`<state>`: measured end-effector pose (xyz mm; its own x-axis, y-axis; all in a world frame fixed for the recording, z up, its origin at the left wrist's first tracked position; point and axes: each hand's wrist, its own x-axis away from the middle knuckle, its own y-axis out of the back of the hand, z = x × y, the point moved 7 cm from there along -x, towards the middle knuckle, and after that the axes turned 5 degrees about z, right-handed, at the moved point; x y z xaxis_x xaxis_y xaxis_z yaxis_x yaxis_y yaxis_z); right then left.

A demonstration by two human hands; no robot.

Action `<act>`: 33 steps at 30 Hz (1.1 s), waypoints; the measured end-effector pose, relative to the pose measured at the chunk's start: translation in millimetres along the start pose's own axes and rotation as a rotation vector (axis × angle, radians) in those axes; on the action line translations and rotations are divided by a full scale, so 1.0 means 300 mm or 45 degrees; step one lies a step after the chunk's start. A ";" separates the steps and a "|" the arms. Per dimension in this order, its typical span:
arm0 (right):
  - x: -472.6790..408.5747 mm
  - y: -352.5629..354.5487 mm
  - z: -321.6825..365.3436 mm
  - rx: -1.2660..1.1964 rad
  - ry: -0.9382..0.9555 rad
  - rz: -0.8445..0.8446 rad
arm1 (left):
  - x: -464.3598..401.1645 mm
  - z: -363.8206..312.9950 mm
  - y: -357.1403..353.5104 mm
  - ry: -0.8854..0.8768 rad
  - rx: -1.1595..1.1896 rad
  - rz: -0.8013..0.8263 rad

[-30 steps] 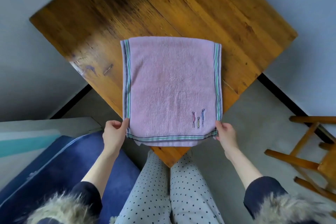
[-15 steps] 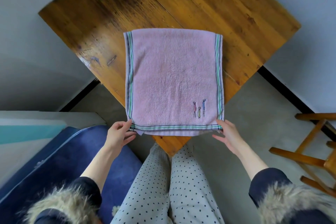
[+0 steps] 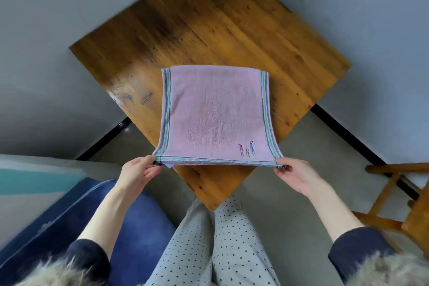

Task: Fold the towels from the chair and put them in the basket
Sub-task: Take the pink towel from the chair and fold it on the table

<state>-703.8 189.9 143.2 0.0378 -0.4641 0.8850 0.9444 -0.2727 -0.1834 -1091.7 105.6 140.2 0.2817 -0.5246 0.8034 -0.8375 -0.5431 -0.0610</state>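
Note:
A pink towel (image 3: 216,114) with green and grey striped borders and three small embroidered figures lies doubled over on the wooden table (image 3: 209,30). Its near edge is raised off the table. My left hand (image 3: 137,173) pinches the near left corner. At the near right corner my right hand (image 3: 296,175) pinches the towel. The far folded edge still rests on the wood. No basket is in view.
A wooden chair (image 3: 399,202) stands at the right edge. To my lower left sits a blue cushioned seat (image 3: 97,211), with a pale and teal surface (image 3: 30,176) beyond it. Grey walls meet behind the table. My dotted trouser legs (image 3: 209,246) are below.
Both hands went from touching the near corners to pinching them, and the near edge has lifted off the table. The view has shifted so the table and towel sit higher.

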 end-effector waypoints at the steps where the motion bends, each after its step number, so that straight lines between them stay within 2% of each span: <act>1: 0.020 -0.015 0.036 -0.012 0.032 0.013 | 0.009 -0.048 -0.014 -0.043 0.003 0.010; 8: 0.146 -0.143 0.314 -0.163 0.289 0.097 | 0.099 -0.427 -0.153 -0.367 0.111 0.034; 14: 0.286 -0.269 0.578 0.068 0.654 0.167 | 0.178 -0.704 -0.226 -0.651 -0.094 0.002; 19: 0.378 -0.359 0.705 0.408 0.906 0.290 | 0.253 -0.849 -0.278 -0.808 -0.125 0.132; 21: 0.392 -0.377 0.716 0.690 0.958 0.293 | 0.278 -0.879 -0.293 -0.820 -0.188 0.262; 23: 0.404 -0.389 0.719 1.106 1.078 0.118 | 0.292 -0.894 -0.298 -0.837 -0.350 0.334; 25: 0.424 -0.407 0.721 1.412 1.274 -0.108 | 0.307 -0.905 -0.295 -0.932 -0.613 0.244; 26: 0.437 -0.414 0.726 1.457 1.372 -0.191 | 0.320 -0.915 -0.294 -1.017 -0.733 0.154; 29: 0.462 -0.406 0.764 1.366 1.530 -0.235 | 0.358 -0.950 -0.292 -1.234 -0.885 -0.020; 31: 0.458 -0.396 0.801 1.276 1.502 -0.123 | 0.371 -0.981 -0.280 -1.273 -0.874 -0.014; 33: 0.453 -0.397 0.827 1.075 1.392 0.097 | 0.376 -1.016 -0.271 -1.247 -0.849 0.031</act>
<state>-730.0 368.6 391.4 0.1957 -0.9802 0.0306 0.8760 0.1888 0.4438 -1134.5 290.3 416.4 0.2584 -0.9660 -0.0072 -0.8445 -0.2295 0.4838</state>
